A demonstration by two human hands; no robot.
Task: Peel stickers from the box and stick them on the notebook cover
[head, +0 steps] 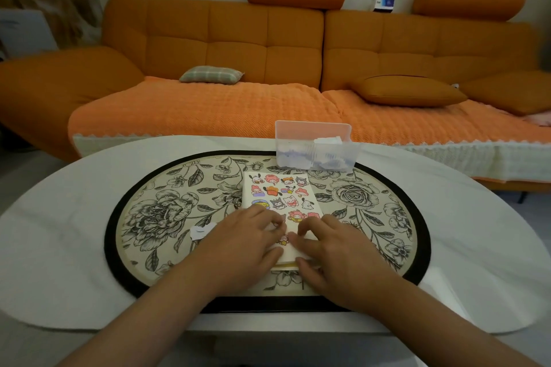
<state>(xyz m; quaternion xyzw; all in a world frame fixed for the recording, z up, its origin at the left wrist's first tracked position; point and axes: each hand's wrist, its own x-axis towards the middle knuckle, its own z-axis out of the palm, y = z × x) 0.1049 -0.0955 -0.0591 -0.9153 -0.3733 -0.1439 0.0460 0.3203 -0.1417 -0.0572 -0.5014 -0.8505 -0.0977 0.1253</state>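
Note:
A cream notebook lies on the floral mat, its cover carrying several cartoon stickers. My left hand rests on the notebook's near left part with fingers bent toward a small sticker on the cover. My right hand lies flat on the near right part, its fingertips beside that sticker. Beyond the notebook, at the far edge of the mat, stands a clear plastic box holding white sticker sheets. Whether either hand pinches anything is hidden by the fingers.
An oval floral mat with a black rim covers the white table. A small white backing scrap lies left of my left hand. An orange sofa with cushions stands behind the table.

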